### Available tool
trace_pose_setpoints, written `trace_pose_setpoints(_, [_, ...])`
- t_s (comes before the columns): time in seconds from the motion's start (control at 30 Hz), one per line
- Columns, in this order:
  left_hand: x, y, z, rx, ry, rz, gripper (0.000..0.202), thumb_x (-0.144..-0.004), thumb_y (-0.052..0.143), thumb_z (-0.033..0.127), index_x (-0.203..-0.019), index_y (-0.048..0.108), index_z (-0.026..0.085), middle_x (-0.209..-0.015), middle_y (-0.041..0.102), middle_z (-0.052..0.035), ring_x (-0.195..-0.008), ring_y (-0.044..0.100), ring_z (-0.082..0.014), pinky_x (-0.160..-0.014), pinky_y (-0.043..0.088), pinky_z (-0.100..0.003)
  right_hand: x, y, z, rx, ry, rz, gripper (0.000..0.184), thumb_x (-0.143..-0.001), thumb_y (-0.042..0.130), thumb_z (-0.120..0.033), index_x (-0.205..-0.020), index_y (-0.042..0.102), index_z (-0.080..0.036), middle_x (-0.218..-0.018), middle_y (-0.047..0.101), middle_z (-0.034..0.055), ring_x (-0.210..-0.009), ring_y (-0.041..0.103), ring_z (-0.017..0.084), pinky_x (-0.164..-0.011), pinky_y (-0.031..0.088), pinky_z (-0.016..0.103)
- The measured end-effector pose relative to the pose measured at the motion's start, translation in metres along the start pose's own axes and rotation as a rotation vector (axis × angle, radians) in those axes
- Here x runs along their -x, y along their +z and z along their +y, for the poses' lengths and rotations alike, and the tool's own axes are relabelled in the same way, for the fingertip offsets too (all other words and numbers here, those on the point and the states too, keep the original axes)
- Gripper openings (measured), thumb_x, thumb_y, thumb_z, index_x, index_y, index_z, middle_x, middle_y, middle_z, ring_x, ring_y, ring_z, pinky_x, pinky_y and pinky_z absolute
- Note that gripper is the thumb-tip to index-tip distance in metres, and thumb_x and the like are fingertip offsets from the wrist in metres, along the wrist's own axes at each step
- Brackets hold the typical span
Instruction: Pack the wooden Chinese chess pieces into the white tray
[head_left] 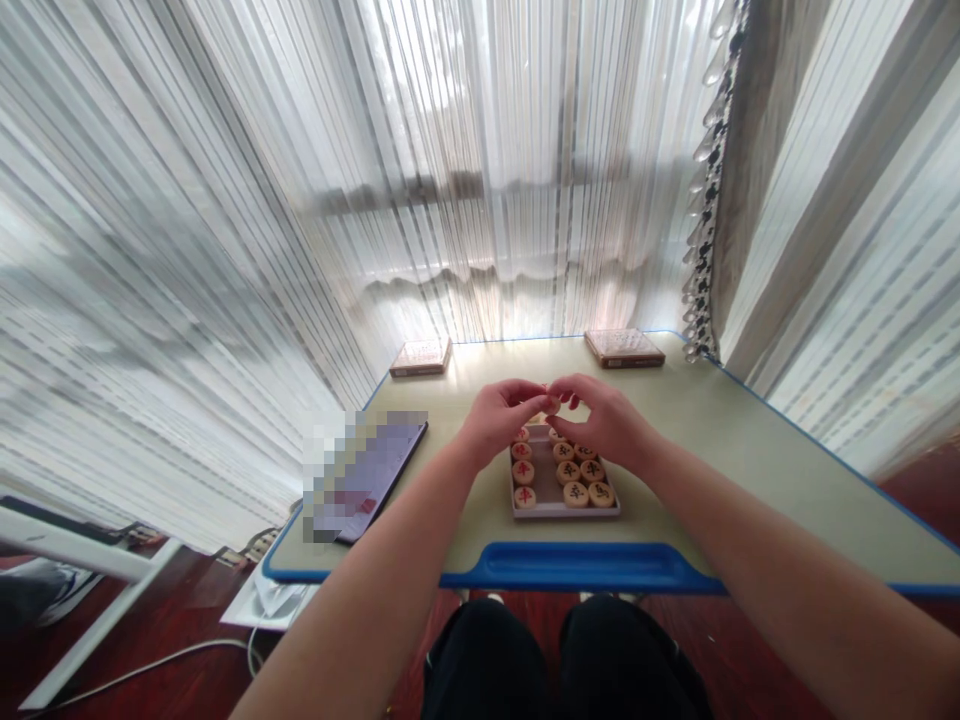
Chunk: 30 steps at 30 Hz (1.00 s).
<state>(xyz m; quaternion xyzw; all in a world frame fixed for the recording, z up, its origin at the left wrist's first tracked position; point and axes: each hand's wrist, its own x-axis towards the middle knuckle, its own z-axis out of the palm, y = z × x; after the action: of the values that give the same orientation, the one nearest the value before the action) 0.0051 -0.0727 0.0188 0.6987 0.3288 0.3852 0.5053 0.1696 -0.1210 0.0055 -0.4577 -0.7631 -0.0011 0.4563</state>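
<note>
My left hand [501, 418] and my right hand [598, 418] meet above the far end of a shallow tray [544, 514]. Between their fingertips is a round, pale wooden Chinese chess piece [553, 404]. Both hands have their fingers curled in at the piece, whose face is mostly hidden. Inside the tray, pieces with red characters [523, 473] line the left side. Two columns of pieces with black characters [576, 494] lie along the right side, with bare tray floor between the colours. My hands cover part of the far rows.
Two flat boxes stand at the table's back edge, one at the left [421, 357] and one at the right [625, 347]. A tablet [382, 470], partly pixelated, lies left of my left forearm. A blue trough [592, 565] runs along the table's front edge, above my knees. Curtains [480, 200] hang behind.
</note>
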Motion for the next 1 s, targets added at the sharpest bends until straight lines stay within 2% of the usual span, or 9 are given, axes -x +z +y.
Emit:
trace_pose_setpoints(0.17, [0.001,-0.002,0.005,-0.025,0.009,0.003,0.032,-0.065,0.070,0.036,-0.086,0.069,0.012,-0.083,0.070,-0.0087,-0.072,0.061,-0.0149,-0.063,0.048,-0.026,-0.001,-0.003,-0.004,-0.018,0.023,-0.011,0.012,-0.073,0.060,-0.025,-0.084,0.060,-0.021,-0.077,0.064,0.0020,-0.071,0.057,0.015,-0.062,0.047,0.028])
trace_pose_setpoints(0.3, [0.002,-0.003,0.005,-0.125,0.033,-0.013,0.030,-0.072,0.063,0.036,-0.088,0.068,0.012,-0.082,0.070,-0.0081,-0.067,0.059,-0.0133,-0.060,0.045,-0.025,-0.001,-0.004,-0.005,-0.026,0.049,-0.020,0.011,-0.074,0.061,-0.028,-0.082,0.062,-0.020,-0.076,0.065,0.0018,-0.069,0.057,0.015,-0.058,0.046,0.026])
trace_pose_setpoints(0.5, [0.005,-0.010,0.000,-0.867,0.314,0.057,0.025,-0.077,0.050,0.028,-0.064,0.066,0.015,-0.061,0.063,-0.0043,-0.058,0.051,-0.0129,-0.057,0.035,-0.026,-0.001,-0.008,-0.001,-0.021,0.090,-0.016,0.014,-0.071,0.064,-0.028,-0.082,0.064,-0.020,-0.082,0.066,0.0022,-0.071,0.057,0.015,-0.059,0.046,0.025])
trace_pose_setpoints(0.6, [0.009,-0.010,0.004,-1.015,0.338,0.066,0.028,-0.078,0.047,0.030,-0.062,0.065,0.016,-0.062,0.062,-0.0054,-0.058,0.051,-0.0142,-0.056,0.033,-0.026,-0.002,-0.011,0.006,-0.002,0.106,-0.006,0.015,-0.071,0.064,-0.027,-0.083,0.064,-0.020,-0.084,0.066,0.0034,-0.073,0.058,0.016,-0.059,0.047,0.026])
trace_pose_setpoints(0.7, [0.018,-0.009,0.013,-1.011,0.264,0.065,0.027,-0.080,0.046,0.033,-0.072,0.067,0.017,-0.065,0.063,-0.0054,-0.061,0.053,-0.0160,-0.057,0.034,-0.027,-0.004,-0.016,0.011,-0.003,0.110,0.016,0.016,-0.071,0.064,-0.028,-0.084,0.064,-0.019,-0.085,0.065,0.0046,-0.080,0.058,0.018,-0.064,0.049,0.029])
trace_pose_setpoints(0.8, [0.038,-0.010,0.020,-0.899,0.209,0.070,0.032,-0.082,0.046,0.034,-0.105,0.061,0.019,-0.076,0.065,-0.0041,-0.067,0.056,-0.0169,-0.061,0.037,-0.027,-0.004,-0.022,0.001,-0.034,0.119,0.060,0.017,-0.070,0.065,-0.030,-0.085,0.065,-0.020,-0.088,0.067,0.0048,-0.087,0.058,0.020,-0.075,0.048,0.034])
trace_pose_setpoints(0.87, [0.056,-0.012,0.020,-0.813,0.221,0.112,0.040,-0.083,0.045,0.035,-0.120,0.051,0.021,-0.084,0.065,-0.0033,-0.068,0.056,-0.0153,-0.063,0.039,-0.026,0.000,-0.024,-0.016,-0.051,0.098,0.019,0.018,-0.070,0.066,-0.032,-0.085,0.066,-0.021,-0.088,0.067,0.0045,-0.090,0.057,0.021,-0.080,0.047,0.037])
trace_pose_setpoints(0.93, [0.074,-0.014,0.013,-0.697,0.196,0.137,0.043,-0.083,0.046,0.037,-0.123,0.047,0.021,-0.083,0.063,-0.0014,-0.063,0.054,-0.0125,-0.061,0.040,-0.024,0.008,-0.020,-0.037,-0.029,0.061,-0.077,0.017,-0.070,0.067,-0.034,-0.083,0.067,-0.022,-0.085,0.068,0.0041,-0.094,0.056,0.022,-0.085,0.045,0.039])
trace_pose_setpoints(1.0, [0.085,-0.016,0.003,-0.592,0.134,0.173,0.038,-0.083,0.045,0.037,-0.116,0.052,0.018,-0.076,0.061,-0.0005,-0.059,0.052,-0.0113,-0.058,0.040,-0.023,0.020,-0.011,-0.056,-0.019,0.027,-0.111,0.015,-0.069,0.069,-0.032,-0.081,0.068,-0.023,-0.090,0.068,0.0044,-0.097,0.055,0.023,-0.089,0.043,0.040])
